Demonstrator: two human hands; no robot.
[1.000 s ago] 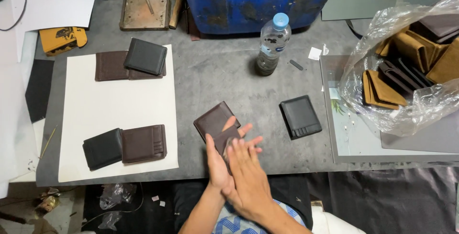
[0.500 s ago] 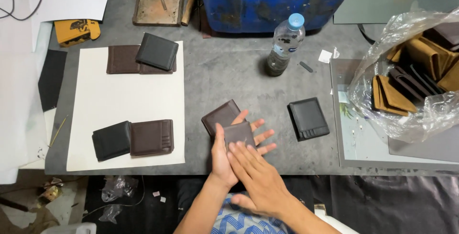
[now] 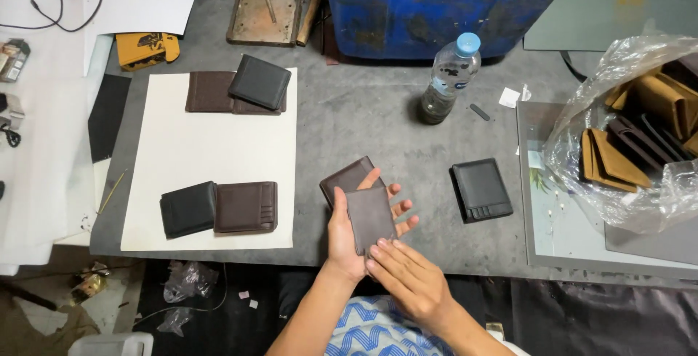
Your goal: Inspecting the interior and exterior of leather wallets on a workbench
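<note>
My left hand (image 3: 347, 234) cradles the brown wallet (image 3: 369, 218) on spread fingers, steadying it flat above the desk (image 3: 363, 120), while my right hand (image 3: 411, 281) presses straight fingertips against its lower edge.

Counted on the grey table and cream sheet: three black folded leather wallets, at top (image 3: 259, 80), lower left (image 3: 187, 209) and right of centre (image 3: 481, 189). Two flat dark brown leather wallet pieces on the sheet (image 3: 209, 91) (image 3: 246, 207). One brown leather wallet (image 3: 347, 178) under one grey-brown leather panel (image 3: 370, 218), between two hands, left (image 3: 347, 234) and right (image 3: 408, 280). One clear plastic water bottle with a blue cap (image 3: 447, 80). One clear plastic bag of tan and dark leather pieces (image 3: 640, 134), too jumbled to count. One blue barrel (image 3: 436, 3).
</note>
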